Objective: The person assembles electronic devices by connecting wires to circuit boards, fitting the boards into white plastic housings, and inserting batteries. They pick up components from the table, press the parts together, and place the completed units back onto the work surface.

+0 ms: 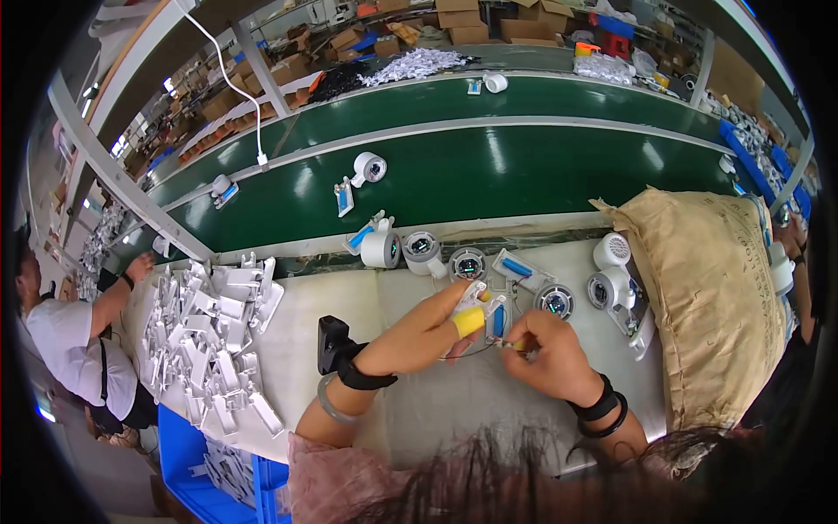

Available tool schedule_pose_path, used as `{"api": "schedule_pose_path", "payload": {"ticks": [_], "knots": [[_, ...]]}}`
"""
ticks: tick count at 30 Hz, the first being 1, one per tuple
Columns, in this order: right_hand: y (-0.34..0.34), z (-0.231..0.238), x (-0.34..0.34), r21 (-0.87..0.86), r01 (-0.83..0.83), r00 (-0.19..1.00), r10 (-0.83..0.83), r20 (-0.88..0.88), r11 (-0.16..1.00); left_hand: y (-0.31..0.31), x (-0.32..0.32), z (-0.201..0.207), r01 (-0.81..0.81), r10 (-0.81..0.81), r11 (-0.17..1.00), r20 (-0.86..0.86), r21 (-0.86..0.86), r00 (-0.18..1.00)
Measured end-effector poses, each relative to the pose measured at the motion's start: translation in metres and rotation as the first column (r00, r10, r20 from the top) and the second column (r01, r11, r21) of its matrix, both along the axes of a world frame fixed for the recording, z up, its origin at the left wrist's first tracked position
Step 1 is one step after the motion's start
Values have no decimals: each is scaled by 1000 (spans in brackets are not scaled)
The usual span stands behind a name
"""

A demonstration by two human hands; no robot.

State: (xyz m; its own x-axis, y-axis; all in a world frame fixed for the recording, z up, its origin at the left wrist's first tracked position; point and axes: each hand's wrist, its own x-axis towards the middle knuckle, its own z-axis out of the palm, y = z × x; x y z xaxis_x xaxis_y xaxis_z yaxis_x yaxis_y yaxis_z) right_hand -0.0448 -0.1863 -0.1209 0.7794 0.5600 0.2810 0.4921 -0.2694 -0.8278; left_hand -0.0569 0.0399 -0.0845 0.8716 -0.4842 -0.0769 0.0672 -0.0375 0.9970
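Note:
My left hand (441,321), yellow wrap around one digit, is closed on a white plastic housing (477,292). A blue cylindrical cell (498,320) shows beside its fingers. Close on the right, my right hand (552,356) pinches the end of a thin wire (471,353); its fingers partly hide the tip. Just beyond the hands lie round white units with dark circuit faces, among them one round unit (468,263) and another round unit (555,302). A white tray with a blue cell (517,267) rests between them.
White plastic parts (214,327) are heaped on the left of the table, above a blue bin (188,463). A large brown sack (711,306) stands at right. Across the back runs a green conveyor belt (541,175) carrying several units. A co-worker (74,341) is at far left.

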Motion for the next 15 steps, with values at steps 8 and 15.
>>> {"api": "schedule_pose_path", "payload": {"ticks": [8, 15], "knots": [[0, -4, 6, 169, 320, 827, -362, 431, 932, -28, 0, -33, -179, 179, 984, 29, 7, 984], [4, -2, 3, 164, 181, 885, -234, 403, 970, -30, -2, -39, -192, 196, 980, 71, -59, 978]]}}
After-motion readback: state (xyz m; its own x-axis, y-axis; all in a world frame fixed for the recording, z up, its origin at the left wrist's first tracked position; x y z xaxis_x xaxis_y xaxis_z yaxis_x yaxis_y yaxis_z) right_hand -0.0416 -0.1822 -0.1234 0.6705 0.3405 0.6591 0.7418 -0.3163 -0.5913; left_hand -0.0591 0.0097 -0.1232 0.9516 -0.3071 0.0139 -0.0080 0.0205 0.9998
